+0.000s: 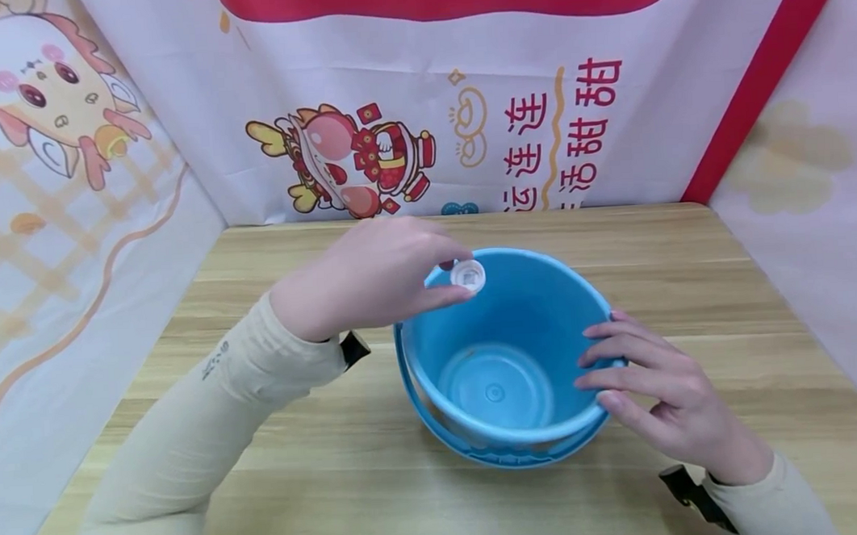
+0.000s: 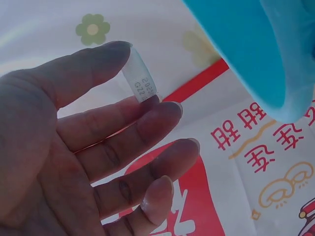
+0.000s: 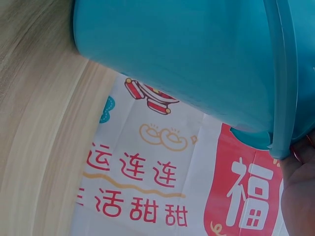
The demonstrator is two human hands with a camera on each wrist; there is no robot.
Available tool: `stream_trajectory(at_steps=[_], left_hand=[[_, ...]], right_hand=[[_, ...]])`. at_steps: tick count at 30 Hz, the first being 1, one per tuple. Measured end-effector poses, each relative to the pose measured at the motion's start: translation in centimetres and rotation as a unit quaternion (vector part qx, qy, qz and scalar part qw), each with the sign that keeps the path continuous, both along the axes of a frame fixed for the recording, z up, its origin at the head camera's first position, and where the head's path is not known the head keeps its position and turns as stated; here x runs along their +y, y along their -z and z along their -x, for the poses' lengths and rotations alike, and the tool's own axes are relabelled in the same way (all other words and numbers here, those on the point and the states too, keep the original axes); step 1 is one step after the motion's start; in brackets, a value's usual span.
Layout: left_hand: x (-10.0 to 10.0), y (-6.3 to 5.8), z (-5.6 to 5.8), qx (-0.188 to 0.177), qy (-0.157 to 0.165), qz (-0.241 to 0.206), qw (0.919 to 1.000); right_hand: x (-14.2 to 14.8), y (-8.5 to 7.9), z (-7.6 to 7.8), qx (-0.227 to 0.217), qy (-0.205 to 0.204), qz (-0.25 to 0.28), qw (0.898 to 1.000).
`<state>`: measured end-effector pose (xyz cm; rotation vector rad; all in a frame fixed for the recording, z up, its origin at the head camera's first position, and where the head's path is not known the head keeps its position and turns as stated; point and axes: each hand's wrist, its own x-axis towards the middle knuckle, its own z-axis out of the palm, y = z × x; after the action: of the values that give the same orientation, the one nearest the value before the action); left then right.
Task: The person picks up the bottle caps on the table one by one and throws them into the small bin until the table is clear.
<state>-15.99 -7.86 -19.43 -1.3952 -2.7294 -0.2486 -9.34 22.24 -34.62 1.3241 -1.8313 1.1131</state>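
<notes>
My left hand (image 1: 378,278) pinches a small round white bottle cap (image 1: 469,277) between thumb and index finger, above the far left rim of a blue bucket (image 1: 521,311). In the left wrist view, printed characters show on the side of the cap (image 2: 139,76); the other fingers are spread and bent below it. The bucket stands upright, its inside bare down to the ringed bottom. My right hand (image 1: 667,384) holds its right rim, fingers hooked over into the inside. In the right wrist view only part of that hand (image 3: 300,191) shows at the rim.
The bucket's blue handle (image 1: 511,459) hangs down along its near side. Beneath lies a wood-grain table (image 1: 323,475). A printed white cloth (image 1: 403,67) with red characters and cartoon figures hangs behind, and patterned cloths flank both sides.
</notes>
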Motion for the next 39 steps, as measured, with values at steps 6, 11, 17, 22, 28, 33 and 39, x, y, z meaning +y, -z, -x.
stream_trajectory(at_steps=[6,11,17,22,28,33,39], left_hand=[[0.8,0.1,0.4,-0.007,0.007,0.006,0.9999],[1.4,0.3,0.6,-0.009,0.002,0.021,0.9997],[2.2,0.7,1.4,-0.015,0.002,0.036,0.9992],[2.5,1.0,2.1,-0.024,-0.007,0.046,0.9986],[2.6,1.2,2.3,-0.032,-0.007,0.051,0.9982],[2.7,1.2,2.0,-0.034,-0.008,0.058,0.9977],[2.6,1.2,2.0,-0.035,-0.008,0.051,0.9980]], right_hand=[[0.2,0.1,0.0,-0.007,0.005,-0.009,1.000],[0.3,0.1,0.0,-0.016,0.010,-0.017,1.000],[0.2,0.1,0.0,-0.019,0.012,-0.020,1.000],[0.1,0.1,0.0,-0.019,0.009,-0.020,1.000],[0.1,0.1,0.0,-0.021,0.009,-0.022,1.000],[0.1,0.1,-0.1,-0.022,0.013,-0.024,0.999],[0.0,0.1,-0.1,-0.025,0.015,-0.025,0.999]])
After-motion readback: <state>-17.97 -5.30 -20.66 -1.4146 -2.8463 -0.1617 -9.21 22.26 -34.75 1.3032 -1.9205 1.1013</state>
